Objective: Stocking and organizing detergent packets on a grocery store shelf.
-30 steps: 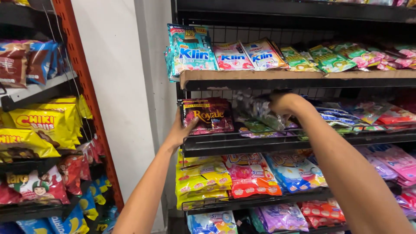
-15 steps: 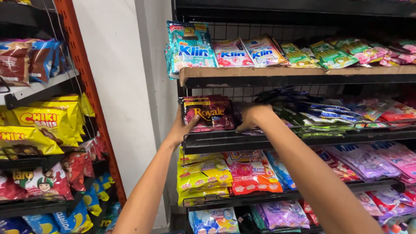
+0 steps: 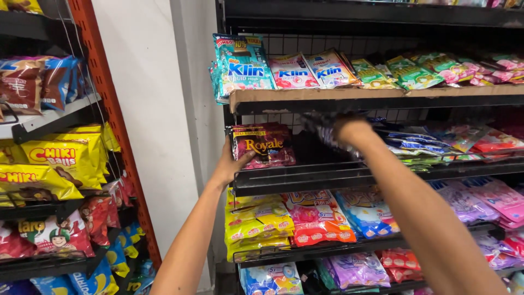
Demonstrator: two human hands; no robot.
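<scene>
Resting against maroon sachets (image 3: pixel 262 145) on the shelf (image 3: pixel 338 175), left hand (image 3: pixel 232 164) lies open; right hand (image 3: pixel 352 131) grip unclear.

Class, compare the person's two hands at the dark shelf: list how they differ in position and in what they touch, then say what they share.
The left hand rests at the shelf's front-left end, touching the dark maroon sachet pack; the right hand reaches deeper toward the middle. The left hand shows its thumb on the pack clearly; the right hand grips a blurred dark packet that is hard to make out. Both are bare and raised to the same black wire shelf.
</scene>
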